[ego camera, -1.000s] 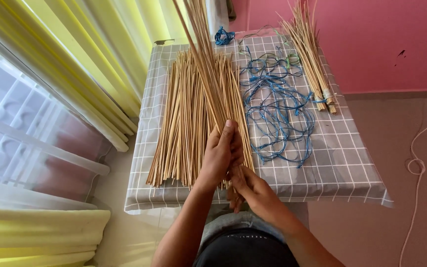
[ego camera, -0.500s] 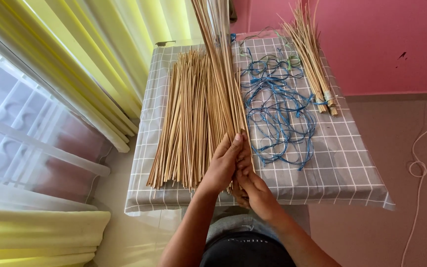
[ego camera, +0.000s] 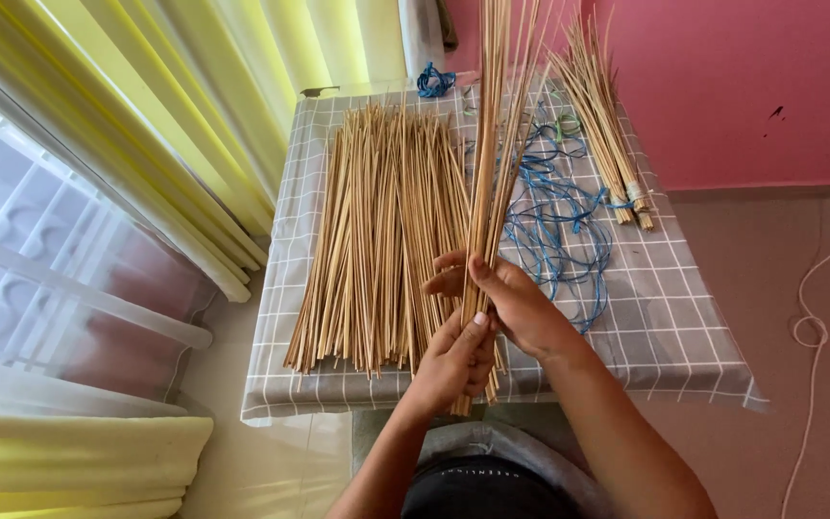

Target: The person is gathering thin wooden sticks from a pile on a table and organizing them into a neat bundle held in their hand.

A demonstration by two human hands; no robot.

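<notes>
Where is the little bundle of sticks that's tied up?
In the head view, the tied bundle lies at the table's far right, beside the blue string, near the pink wall.

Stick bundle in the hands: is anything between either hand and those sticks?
Nothing visible. Both the left hand and the right hand already close directly on the raised stick bundle, above the loose sticks lying on the checked tablecloth.
</notes>
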